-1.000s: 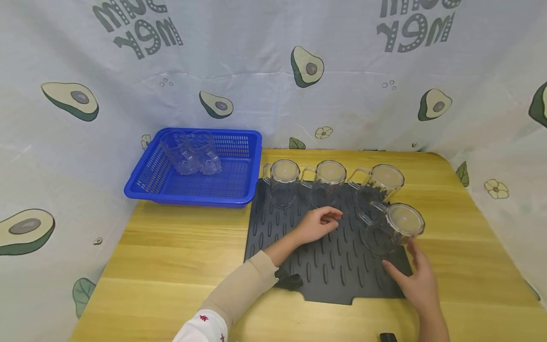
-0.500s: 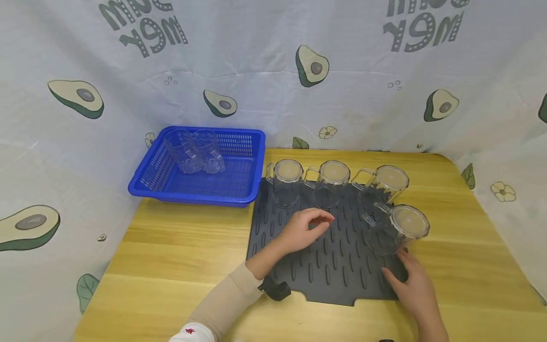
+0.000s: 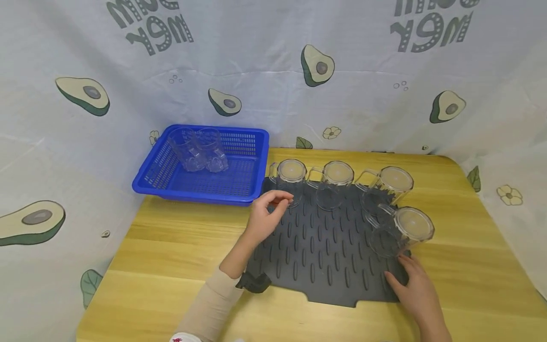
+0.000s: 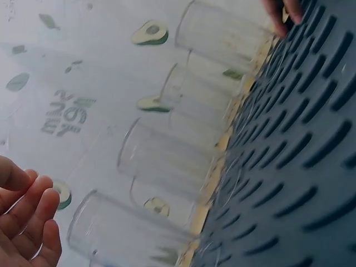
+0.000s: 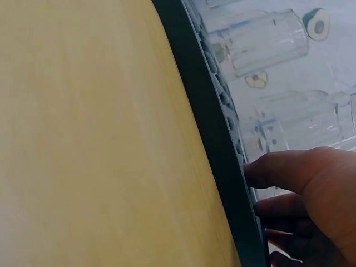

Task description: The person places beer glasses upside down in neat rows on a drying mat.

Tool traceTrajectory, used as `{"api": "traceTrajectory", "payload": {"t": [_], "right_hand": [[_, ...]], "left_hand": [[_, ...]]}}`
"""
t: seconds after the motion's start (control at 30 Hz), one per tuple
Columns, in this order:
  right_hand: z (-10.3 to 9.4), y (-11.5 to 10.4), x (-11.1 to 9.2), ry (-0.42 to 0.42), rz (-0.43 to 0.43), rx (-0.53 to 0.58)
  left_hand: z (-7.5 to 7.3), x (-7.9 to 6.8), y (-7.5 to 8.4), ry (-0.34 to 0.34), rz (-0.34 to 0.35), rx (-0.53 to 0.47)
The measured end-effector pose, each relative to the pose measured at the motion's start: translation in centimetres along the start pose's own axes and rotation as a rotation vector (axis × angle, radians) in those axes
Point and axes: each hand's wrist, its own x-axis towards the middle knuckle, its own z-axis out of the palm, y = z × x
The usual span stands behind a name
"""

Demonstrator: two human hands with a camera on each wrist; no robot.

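Several clear glass mugs stand upside down on a black ridged mat (image 3: 316,256): a left mug (image 3: 292,172), a middle mug (image 3: 337,174), a right mug (image 3: 395,180) and a nearer mug (image 3: 412,224) in front of it. My left hand (image 3: 264,218) hovers over the mat's left side, just in front of the left mug, its fingers loosely bent and holding nothing. By the mat's right edge, below the nearer mug, is my right hand (image 3: 416,287), thumb and fingers spread apart. In the right wrist view the right hand (image 5: 322,194) has its fingertips at the mat's edge.
A blue plastic basket (image 3: 201,197) stands at the back left with two clear glass mugs (image 3: 188,149) inside. The wooden table (image 3: 171,266) extends around the mat. A white curtain (image 3: 273,61) with avocado prints hangs behind.
My left hand has moved left across the mat, from the middle mug toward the left mug and the basket. The right hand has drawn slightly down from the nearer mug.
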Motion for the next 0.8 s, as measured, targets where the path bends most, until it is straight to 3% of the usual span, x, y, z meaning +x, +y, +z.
{"api": "traceTrajectory", "payload": {"t": [0.3, 0.43, 0.53, 0.8], "right_hand": [[0.2, 0.1, -0.1, 0.021, -0.004, 0.013], [0.2, 0.0, -0.2, 0.019, -0.009, 0.025], [0.2, 0.0, -0.3, 0.012, -0.008, 0.029], [0.1, 0.1, -0.2, -0.028, 0.008, 0.023]], "left_hand": [[-4.8, 2.8, 2.6, 0.255, -0.103, 0.044], [-7.3, 3.9, 2.2, 0.350, -0.173, 0.039], [-8.9, 4.5, 1.8, 0.386, -0.243, 0.028], [-11.7, 5.9, -3.0, 0.480, -0.314, 0.014]]}}
